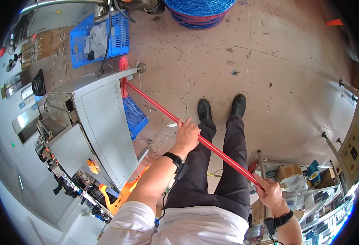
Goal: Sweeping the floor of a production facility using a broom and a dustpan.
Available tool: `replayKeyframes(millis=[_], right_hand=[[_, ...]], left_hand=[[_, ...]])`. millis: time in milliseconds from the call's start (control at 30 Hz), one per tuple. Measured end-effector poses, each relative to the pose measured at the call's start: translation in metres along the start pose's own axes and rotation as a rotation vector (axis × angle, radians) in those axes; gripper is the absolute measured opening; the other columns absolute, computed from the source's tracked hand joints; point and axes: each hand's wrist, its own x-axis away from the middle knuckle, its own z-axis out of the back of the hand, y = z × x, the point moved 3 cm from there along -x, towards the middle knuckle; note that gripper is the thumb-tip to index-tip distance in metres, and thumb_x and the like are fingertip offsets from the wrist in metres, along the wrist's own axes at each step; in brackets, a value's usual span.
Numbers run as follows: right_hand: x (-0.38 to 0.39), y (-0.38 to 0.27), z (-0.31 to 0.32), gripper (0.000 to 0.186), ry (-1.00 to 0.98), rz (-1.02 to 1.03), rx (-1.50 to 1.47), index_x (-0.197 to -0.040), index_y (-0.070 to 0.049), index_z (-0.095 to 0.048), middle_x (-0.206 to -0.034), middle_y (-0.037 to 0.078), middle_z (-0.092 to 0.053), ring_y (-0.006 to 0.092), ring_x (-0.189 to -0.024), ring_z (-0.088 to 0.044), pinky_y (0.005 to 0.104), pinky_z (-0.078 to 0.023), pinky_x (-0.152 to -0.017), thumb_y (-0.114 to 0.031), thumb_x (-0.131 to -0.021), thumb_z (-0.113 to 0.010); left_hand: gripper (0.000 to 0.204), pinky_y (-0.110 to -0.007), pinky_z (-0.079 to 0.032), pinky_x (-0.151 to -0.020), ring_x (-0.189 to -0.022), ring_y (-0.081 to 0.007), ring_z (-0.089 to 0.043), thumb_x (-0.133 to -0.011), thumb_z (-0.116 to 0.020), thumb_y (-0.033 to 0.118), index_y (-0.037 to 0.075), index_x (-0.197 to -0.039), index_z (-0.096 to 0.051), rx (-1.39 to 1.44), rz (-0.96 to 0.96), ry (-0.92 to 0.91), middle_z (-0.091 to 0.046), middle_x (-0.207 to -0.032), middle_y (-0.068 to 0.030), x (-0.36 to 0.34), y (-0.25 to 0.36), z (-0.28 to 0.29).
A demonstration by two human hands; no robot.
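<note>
- Reference: clock directions run from the centre of the view, 12 at the top.
- Tool: a long broom with a straight red shaft [224, 157] lies diagonally between 4 and 10 o'clock.
- Left hand [187, 134]: closed around the middle of the shaft, just below centre.
- Right hand [271, 192]: closed around the shaft near its upper end, at 4 o'clock.
- Broom end: the red bristle head [124, 90] sits at 10 o'clock, beside the grey sheet-metal cabinet [104, 126] and partly hidden by it. Floor contact cannot be confirmed.
- Adjacent items: a blue plastic lattice crate [120, 41] stands between 10 and 11 o'clock; a second, low blue plastic crate [135, 118] lies at 9.
- Work state, done: the broom is gripped and its head positioned; pale scraps [143, 154] lie loosely clustered at 8 o'clock, though no finished pile is evident.
- Work state, remaining: dark flakes [234, 72] lie scattered on the tan floor [277, 94] from 11 to 2 o'clock; sweeping appears far from complete.
</note>
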Motion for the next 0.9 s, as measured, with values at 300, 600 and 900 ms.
replayKeyframes(millis=[300,600,900], right_hand=[[-0.026,0.002,0.028,0.037,-0.001,0.13,0.049,-0.118,-0.011,-0.068,-0.072,0.013,-0.061,0.029,-0.063,-0.061,0.0381,-0.049,-0.054,-0.013,-0.08,-0.071],[-0.053,0.042,0.14,0.029,-0.087,-0.077,-0.008,-0.105,-0.007,-0.072,-0.065,0.015,-0.061,0.0274,-0.054,-0.058,0.0339,-0.046,-0.053,-0.011,-0.077,-0.069],[-0.094,0.014,0.001,0.031,-0.049,0.172,-0.014,-0.108,-0.013,-0.072,-0.068,0.014,-0.062,0.0318,-0.061,-0.062,0.0434,-0.051,-0.057,-0.017,-0.077,-0.073]], left_hand=[[0.019,-0.057,-0.027,-0.108,-0.116,-0.0308,-0.057,-0.084,-0.066,0.024,0.006,-0.079,-0.069,0.094,-0.009,0.09,-0.069,-0.092,-0.01,-0.009,0.0,0.024],[0.018,-0.056,-0.031,-0.106,-0.108,-0.0311,-0.062,-0.086,-0.064,0.024,0.009,-0.076,-0.069,0.257,-0.05,-0.006,-0.07,-0.084,-0.0114,-0.024,0.074,-0.002],[0.018,-0.057,-0.025,-0.109,-0.12,-0.0288,-0.054,-0.086,-0.064,0.024,0.007,-0.083,-0.07,0.051,0.146,-0.122,-0.069,-0.096,-0.0101,0.002,-0.041,-0.042]])
